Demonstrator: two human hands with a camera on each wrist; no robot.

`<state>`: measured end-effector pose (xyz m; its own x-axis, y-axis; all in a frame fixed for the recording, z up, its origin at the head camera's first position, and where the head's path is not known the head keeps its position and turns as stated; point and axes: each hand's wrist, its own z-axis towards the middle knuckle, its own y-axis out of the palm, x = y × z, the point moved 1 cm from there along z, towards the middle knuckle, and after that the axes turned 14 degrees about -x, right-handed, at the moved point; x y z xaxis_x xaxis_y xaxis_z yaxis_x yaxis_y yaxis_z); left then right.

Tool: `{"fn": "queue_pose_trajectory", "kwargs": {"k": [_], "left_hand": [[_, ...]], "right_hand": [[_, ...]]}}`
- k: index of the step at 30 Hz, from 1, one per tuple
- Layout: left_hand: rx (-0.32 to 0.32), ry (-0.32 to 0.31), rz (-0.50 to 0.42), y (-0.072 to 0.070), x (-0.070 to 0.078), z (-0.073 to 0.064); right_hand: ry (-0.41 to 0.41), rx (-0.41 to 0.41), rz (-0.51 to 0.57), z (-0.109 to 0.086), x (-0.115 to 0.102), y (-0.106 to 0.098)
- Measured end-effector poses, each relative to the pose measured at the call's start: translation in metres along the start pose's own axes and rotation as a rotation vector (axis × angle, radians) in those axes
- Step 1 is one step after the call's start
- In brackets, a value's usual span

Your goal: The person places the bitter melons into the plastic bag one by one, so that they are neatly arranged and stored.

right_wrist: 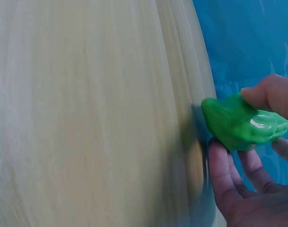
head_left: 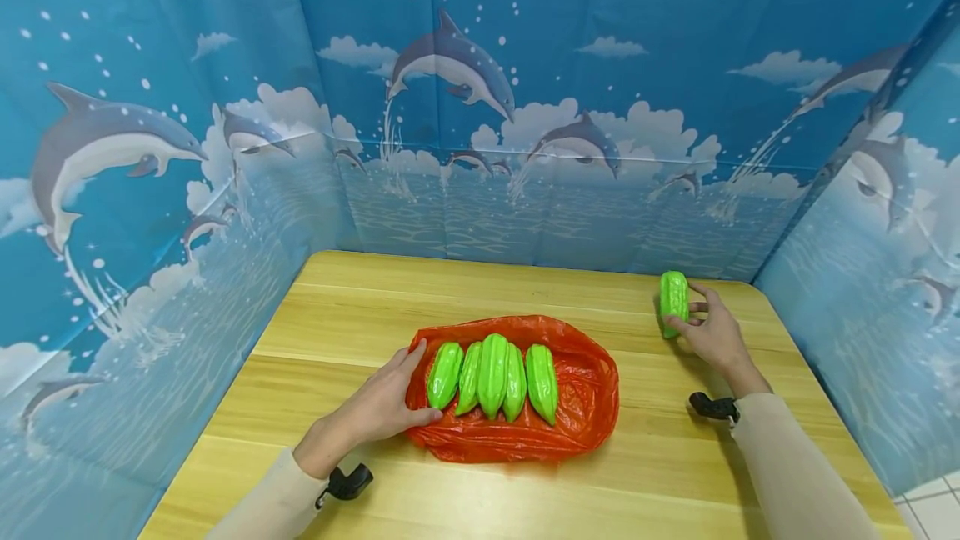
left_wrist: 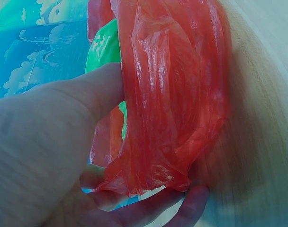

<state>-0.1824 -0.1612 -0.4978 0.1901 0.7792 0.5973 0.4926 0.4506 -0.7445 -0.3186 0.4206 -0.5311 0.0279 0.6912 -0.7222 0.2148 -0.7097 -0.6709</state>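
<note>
In the head view, my left hand (head_left: 375, 402) holds the left end of a red plastic bag (head_left: 592, 373), which lies spread open on the table. In the left wrist view the thumb goes behind the bag's rim and the other fingers lie on its outer side. Several glossy, ridged green gourds (head_left: 492, 377) sit side by side in the bag. At the table's far right, my right hand (head_left: 716, 332) grips another ridged green gourd (head_left: 674, 302) between thumb and fingers. The right wrist view shows this gourd (right_wrist: 246, 123) near the table's edge; whether it touches the wood I cannot tell.
The light wooden table (head_left: 337, 298) has rounded far corners. A blue curtain (head_left: 615, 215) printed with dolphins hangs along its back and sides. Each wrist carries a small black device, one (head_left: 348, 482) on the left and one (head_left: 712, 407) on the right.
</note>
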Motion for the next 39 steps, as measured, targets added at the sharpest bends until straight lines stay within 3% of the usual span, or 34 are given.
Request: {"fn": "queue_pose_trajectory", "kwargs": {"k": [6,21,29,39], "left_hand": [[0.0,-0.005,-0.003,0.0,0.001,-0.001],[-0.005,-0.017,-0.02,0.0,-0.001,0.001],[-0.008,-0.019,-0.017,0.0,-0.002,0.001],[-0.014,-0.016,-0.018,-0.001,-0.001,0.001]], "right_hand": [[-0.018,-0.019,-0.031,-0.002,-0.008,0.003],[-0.126,0.045,-0.092,-0.006,-0.022,0.011],[-0.128,0.027,-0.013,-0.011,-0.031,0.015],[-0.231,0.048,-0.044,-0.017,-0.047,0.019]]}}
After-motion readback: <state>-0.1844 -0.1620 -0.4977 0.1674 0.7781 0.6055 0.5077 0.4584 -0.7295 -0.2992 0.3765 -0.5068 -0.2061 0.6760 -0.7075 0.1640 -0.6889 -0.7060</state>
